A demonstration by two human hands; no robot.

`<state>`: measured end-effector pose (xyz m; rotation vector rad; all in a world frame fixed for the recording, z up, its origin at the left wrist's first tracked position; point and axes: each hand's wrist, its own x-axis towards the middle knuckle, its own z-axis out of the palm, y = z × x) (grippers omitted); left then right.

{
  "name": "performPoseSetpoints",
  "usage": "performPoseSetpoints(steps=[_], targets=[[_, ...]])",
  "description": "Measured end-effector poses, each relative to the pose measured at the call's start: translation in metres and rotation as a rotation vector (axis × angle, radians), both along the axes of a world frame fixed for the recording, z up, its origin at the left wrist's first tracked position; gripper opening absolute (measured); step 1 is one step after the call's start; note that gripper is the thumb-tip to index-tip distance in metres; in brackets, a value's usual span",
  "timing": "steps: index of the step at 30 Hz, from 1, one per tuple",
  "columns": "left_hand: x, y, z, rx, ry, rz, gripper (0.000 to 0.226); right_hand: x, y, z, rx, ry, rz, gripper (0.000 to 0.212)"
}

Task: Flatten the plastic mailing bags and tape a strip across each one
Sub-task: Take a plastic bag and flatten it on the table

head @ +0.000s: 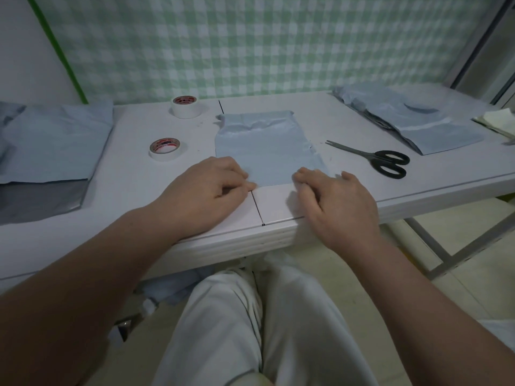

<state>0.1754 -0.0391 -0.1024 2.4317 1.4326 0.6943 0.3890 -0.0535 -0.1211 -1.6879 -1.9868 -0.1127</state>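
A pale blue plastic mailing bag [264, 147] lies on the white table [278, 207] in front of me, wrinkled near its far end. My left hand [206, 190] has curled fingers pinching the bag's near left corner. My right hand [331, 199] grips the near right corner with bent fingers. Two rolls of white tape stand to the left: one [165, 149] near my left hand, the other [186, 106] farther back.
Black-handled scissors [373, 158] lie to the right of the bag. A stack of blue-grey bags [53, 151] covers the table's left side, another pile [412, 121] the back right. A green checked cloth [250, 43] hangs behind. My legs are below the table edge.
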Motion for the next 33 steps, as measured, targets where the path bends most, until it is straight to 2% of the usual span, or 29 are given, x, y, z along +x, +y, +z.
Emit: performPoseSetpoints(steps=[7,11,18,24,33], targets=[[-0.007,-0.004,-0.001,0.011,-0.032,0.036,0.067,0.009,0.002,0.004,-0.073,0.1,-0.038,0.032],[-0.021,-0.01,-0.002,0.007,-0.023,0.081,0.048,0.009,0.003,0.002,-0.084,0.131,-0.05,0.031],[-0.031,-0.021,0.001,-0.014,-0.038,0.135,0.044,0.004,-0.001,0.014,-0.139,0.118,-0.09,0.032],[-0.029,-0.025,0.0,-0.007,-0.035,0.157,0.023,0.002,-0.003,0.021,-0.171,0.099,-0.116,0.033],[-0.032,-0.022,0.005,-0.04,-0.067,0.131,0.021,0.001,0.018,0.029,-0.064,0.011,-0.206,0.028]])
